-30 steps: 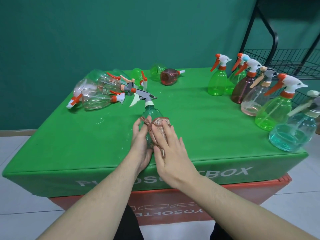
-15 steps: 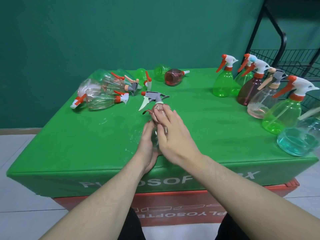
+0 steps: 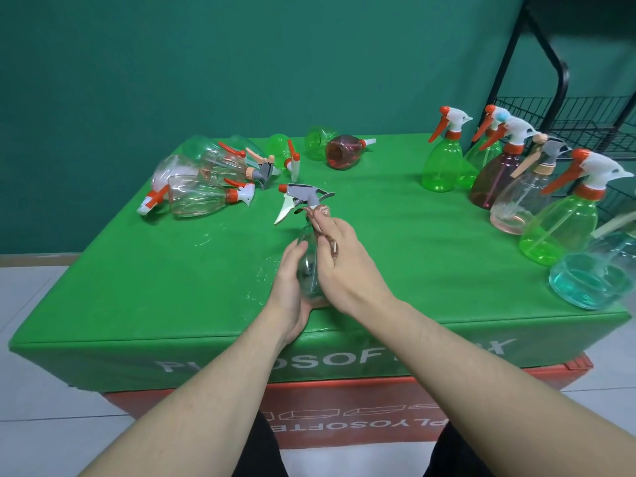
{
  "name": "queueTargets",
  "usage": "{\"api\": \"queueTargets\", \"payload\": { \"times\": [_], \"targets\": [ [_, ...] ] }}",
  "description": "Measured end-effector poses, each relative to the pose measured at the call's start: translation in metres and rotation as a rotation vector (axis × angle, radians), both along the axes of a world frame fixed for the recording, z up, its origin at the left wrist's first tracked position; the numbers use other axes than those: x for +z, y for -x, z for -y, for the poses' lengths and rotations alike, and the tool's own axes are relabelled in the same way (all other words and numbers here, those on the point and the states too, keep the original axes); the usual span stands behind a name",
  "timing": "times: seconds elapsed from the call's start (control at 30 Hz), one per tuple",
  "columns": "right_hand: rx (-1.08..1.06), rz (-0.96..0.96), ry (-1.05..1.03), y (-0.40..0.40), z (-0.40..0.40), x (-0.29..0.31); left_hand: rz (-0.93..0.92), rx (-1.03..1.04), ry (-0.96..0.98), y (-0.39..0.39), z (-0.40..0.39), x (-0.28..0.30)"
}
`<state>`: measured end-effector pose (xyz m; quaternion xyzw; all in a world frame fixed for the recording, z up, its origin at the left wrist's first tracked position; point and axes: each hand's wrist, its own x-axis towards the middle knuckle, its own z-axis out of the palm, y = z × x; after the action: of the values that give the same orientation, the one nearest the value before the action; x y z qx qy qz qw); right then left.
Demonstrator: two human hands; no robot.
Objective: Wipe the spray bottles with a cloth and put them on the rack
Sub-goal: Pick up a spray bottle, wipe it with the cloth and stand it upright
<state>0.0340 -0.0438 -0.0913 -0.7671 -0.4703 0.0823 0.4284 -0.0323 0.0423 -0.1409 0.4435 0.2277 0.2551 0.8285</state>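
Just above the left hand [image 3: 292, 287] gripping the clear spray bottle [image 3: 307, 266] near the table's [image 3: 137, 287] front edge, the right hand [image 3: 340, 266] has slid the pinched cloth [image 3: 321, 213] from belly up to neck, so wiping nears completion, racking remains.

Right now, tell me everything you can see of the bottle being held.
The held bottle is clear, see-through plastic with a grey spray head, red nozzle tip and pale trigger pointing left. It stands upright near the front of the green table. The left hand grips its lower body; the right hand presses a brownish cloth against its neck and shoulder.
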Motion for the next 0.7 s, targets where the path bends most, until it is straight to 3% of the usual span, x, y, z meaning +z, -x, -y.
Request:
{"api": "queueTargets", "payload": {
  "times": [0.3, 0.43, 0.57, 0.7],
  "targets": [
    [0.042, 0.116, 0.069, 0.019, 0.031, -0.025, -0.080, 0.104, 0.059, -0.001, 0.007, 0.010],
    [0.065, 0.100, 0.106, 0.022, 0.044, -0.029, -0.010, 0.166, -0.022, -0.001, 0.006, 0.011],
    [0.065, 0.079, 0.092, 0.020, 0.046, -0.022, 0.058, 0.088, -0.032, 0.000, 0.005, 0.010],
    [0.040, 0.074, 0.014, 0.013, 0.041, -0.013, -0.012, -0.006, -0.127, 0.000, 0.008, 0.023]
  ]
}}
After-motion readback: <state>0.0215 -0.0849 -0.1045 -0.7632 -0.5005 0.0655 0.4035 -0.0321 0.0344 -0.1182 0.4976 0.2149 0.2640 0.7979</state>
